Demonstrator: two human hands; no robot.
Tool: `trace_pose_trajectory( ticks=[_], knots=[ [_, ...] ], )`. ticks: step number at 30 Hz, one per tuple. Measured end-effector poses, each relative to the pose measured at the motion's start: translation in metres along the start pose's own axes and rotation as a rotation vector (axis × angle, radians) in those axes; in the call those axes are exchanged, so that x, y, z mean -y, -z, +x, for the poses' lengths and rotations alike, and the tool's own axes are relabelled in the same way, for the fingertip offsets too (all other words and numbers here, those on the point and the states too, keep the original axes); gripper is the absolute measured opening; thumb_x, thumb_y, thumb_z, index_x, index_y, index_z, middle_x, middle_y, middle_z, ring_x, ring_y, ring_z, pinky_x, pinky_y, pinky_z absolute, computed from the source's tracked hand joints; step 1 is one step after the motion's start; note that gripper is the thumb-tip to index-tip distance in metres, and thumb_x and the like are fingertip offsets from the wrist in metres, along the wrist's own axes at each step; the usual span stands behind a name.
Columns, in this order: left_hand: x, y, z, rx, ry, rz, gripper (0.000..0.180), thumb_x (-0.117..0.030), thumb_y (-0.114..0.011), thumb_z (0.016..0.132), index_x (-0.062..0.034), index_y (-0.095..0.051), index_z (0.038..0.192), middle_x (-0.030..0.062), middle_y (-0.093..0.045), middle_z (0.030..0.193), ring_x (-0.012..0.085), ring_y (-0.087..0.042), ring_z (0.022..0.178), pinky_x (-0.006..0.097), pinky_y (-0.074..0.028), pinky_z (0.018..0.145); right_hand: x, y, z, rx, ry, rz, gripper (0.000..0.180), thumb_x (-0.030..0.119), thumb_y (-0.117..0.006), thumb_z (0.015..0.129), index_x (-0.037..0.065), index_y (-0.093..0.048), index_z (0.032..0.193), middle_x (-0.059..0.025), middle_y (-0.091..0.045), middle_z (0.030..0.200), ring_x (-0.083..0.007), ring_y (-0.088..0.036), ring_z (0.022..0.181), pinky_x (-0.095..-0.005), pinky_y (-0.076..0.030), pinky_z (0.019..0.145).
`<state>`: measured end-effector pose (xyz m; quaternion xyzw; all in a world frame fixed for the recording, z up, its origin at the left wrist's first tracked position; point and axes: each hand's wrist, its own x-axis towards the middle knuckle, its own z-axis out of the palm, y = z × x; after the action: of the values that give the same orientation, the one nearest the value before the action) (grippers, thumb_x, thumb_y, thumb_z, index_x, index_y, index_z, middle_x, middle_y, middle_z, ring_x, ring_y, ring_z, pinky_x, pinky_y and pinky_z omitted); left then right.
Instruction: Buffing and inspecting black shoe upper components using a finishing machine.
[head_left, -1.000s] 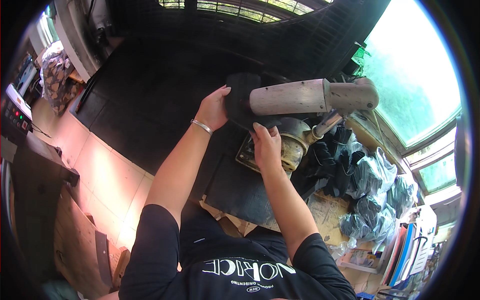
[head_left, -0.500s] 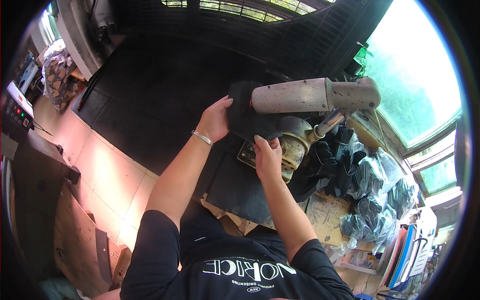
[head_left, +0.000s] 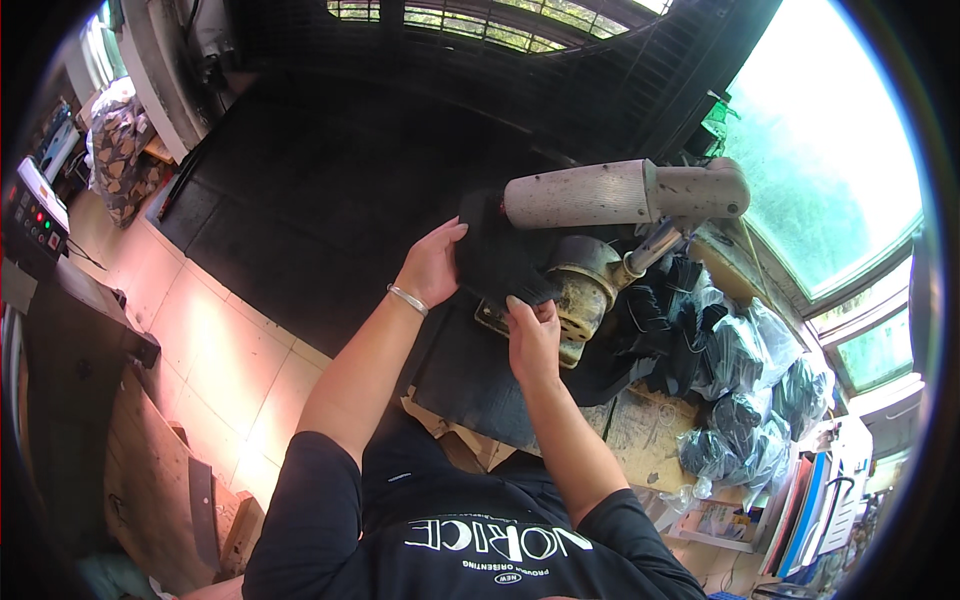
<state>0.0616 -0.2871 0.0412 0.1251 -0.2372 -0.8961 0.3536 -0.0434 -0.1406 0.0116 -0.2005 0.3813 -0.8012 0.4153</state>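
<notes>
A dark, flat, flexible-looking black piece spans my two hands; its exact kind cannot be made out against the black surface. My left hand grips its left edge, thumb on top and pointing up. At its lower right corner my right hand pinches the edge between thumb and fingers. Just beyond the piece's upper right side is the front end of a grey ribbed cylindrical machine head, with a small red spot at its tip. A worn metal base part of that machine stands right beside my right hand.
A black-covered worktable stretches left and ahead, below a dark grille. Plastic bags of black material are heaped at the right by the window. A control box with lit lamps stands far left, above a tiled floor.
My left hand and the upper part of the black piece have dropped slightly toward me. My right hand keeps its pinch and has barely moved.
</notes>
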Motion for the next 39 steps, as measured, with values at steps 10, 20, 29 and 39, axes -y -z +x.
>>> trace_pose_trajectory(
  ticks=[10, 20, 29, 39],
  knots=[
    [0.002, -0.005, -0.008, 0.003, 0.001, 0.02, 0.025, -0.015, -0.052, 0.091, -0.0053, -0.061, 0.112, 0.0073, -0.065, 0.112, 0.0231, -0.058, 0.108, 0.038, -0.043, 0.099, 0.001, 0.005, -0.005, -0.013, -0.004, -0.036, 0.026, 0.001, -0.065, 0.084, 0.007, -0.059, 0.109, -0.0015, -0.066, 0.106, -0.0108, -0.062, 0.095, -0.0268, -0.047, 0.085],
    [-0.022, -0.016, 0.018, 0.081, 0.014, 0.03, 0.024, -0.015, -0.05, 0.092, -0.0043, -0.061, 0.111, 0.0072, -0.065, 0.112, 0.0227, -0.06, 0.106, 0.037, -0.043, 0.099, 0.009, -0.006, 0.03, 0.004, 0.002, -0.062, 0.029, 0.004, -0.066, 0.085, 0.005, -0.057, 0.113, -0.0042, -0.066, 0.109, -0.0151, -0.061, 0.102, -0.0313, -0.045, 0.093],
    [-0.044, -0.025, 0.038, 0.074, -0.003, 0.039, 0.026, -0.013, -0.045, 0.094, 0.0003, -0.057, 0.113, 0.0111, -0.063, 0.115, 0.0234, -0.06, 0.106, 0.037, -0.045, 0.097, 0.006, -0.016, 0.058, 0.045, 0.02, -0.096, 0.029, 0.005, -0.067, 0.085, 0.005, -0.056, 0.112, -0.0043, -0.065, 0.107, -0.0143, -0.061, 0.099, -0.0314, -0.046, 0.091],
    [-0.037, -0.016, 0.025, 0.038, -0.016, 0.078, 0.026, -0.014, -0.046, 0.094, -0.0019, -0.058, 0.114, 0.0093, -0.063, 0.115, 0.0229, -0.059, 0.108, 0.038, -0.044, 0.099, 0.004, -0.018, 0.041, 0.031, 0.005, -0.065, 0.033, 0.0, -0.069, 0.081, 0.002, -0.055, 0.112, -0.0065, -0.064, 0.108, -0.0139, -0.06, 0.099, -0.0289, -0.046, 0.09]
  ],
)
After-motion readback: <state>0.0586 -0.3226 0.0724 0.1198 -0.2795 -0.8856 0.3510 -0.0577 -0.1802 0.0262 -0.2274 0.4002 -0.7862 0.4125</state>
